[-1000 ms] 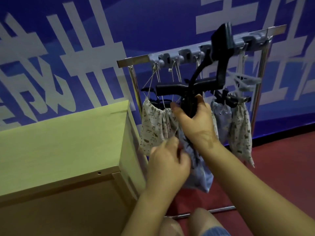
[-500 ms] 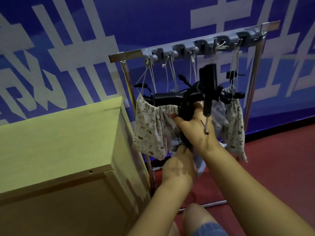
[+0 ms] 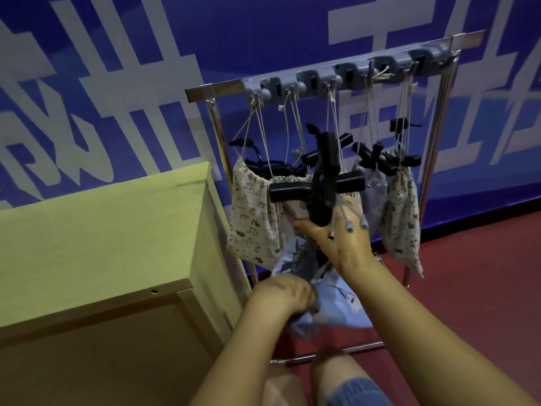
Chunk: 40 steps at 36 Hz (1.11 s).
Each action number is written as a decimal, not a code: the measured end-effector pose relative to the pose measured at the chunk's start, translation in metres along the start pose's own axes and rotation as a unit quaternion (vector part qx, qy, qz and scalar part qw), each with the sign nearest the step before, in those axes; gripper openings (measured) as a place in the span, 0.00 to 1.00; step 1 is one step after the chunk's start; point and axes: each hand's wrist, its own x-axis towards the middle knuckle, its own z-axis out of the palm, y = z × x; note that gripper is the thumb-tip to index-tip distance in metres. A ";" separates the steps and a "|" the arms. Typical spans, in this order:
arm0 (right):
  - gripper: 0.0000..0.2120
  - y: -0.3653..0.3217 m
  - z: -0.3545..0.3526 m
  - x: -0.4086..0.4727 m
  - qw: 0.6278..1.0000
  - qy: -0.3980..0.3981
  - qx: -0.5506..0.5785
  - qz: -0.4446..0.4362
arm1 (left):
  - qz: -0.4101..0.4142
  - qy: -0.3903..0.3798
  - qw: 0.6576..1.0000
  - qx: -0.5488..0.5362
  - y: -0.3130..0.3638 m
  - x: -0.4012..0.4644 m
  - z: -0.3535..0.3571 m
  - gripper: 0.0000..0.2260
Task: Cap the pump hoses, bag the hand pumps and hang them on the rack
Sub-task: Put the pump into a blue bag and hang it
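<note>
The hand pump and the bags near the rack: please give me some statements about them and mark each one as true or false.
1. The right hand grips the black hand pump. True.
2. The left hand rests flat on the wooden cabinet. False: it holds the blue bag, beside the cabinet.
3. Several drawstring bags already hang from the rack. True.
4. The held pump is fully inside the blue bag. False: its T-handle and body stand above the bag.
5. The floor is green. False: it is red.
</note>
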 end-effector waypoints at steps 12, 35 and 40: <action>0.22 0.005 -0.006 -0.001 0.999 0.030 0.041 -0.003 | -0.102 0.354 0.923 -0.110 -0.035 -0.018 -0.020 0.10; 0.12 -0.029 -0.030 -0.001 0.954 -0.158 0.250 0.043 | 0.116 0.336 0.653 -0.669 -0.035 -0.038 -0.031 0.05; 0.09 -0.026 -0.033 0.007 0.979 -0.019 0.204 0.019 | 0.078 0.308 0.820 -0.476 -0.056 -0.048 -0.020 0.14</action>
